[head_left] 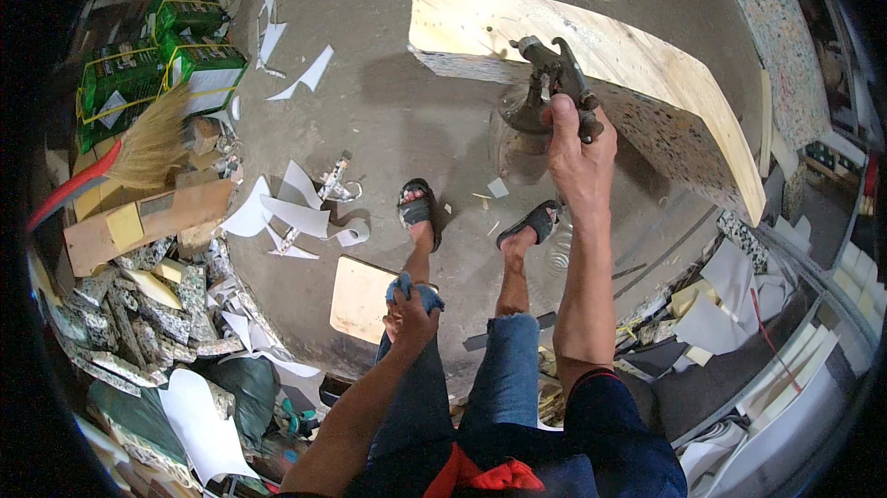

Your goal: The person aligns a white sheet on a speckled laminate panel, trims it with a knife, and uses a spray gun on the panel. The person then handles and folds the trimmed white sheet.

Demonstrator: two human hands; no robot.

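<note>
My right hand [580,151] is closed around a dark, stained spray gun [557,73] with a cup [520,112] hanging below it. Beneath and beyond the gun, a long panel [637,52] shows a pale, wood-grained face and a thick side of speckled foam. The gun's front overlaps the panel in view; whether they touch I cannot tell. My left hand [409,322] is at my left knee, its fingers curled on the frayed blue denim hem [418,293] of my trouser leg.
White offcuts [286,202] lie on the concrete floor [370,147]. Green packages [120,78], a red-handled broom [148,147] and speckled foam scraps [139,322] crowd the left. A pale board [356,299] is beside my left foot. More sheets [721,299] and a metal rail [795,262] stand right.
</note>
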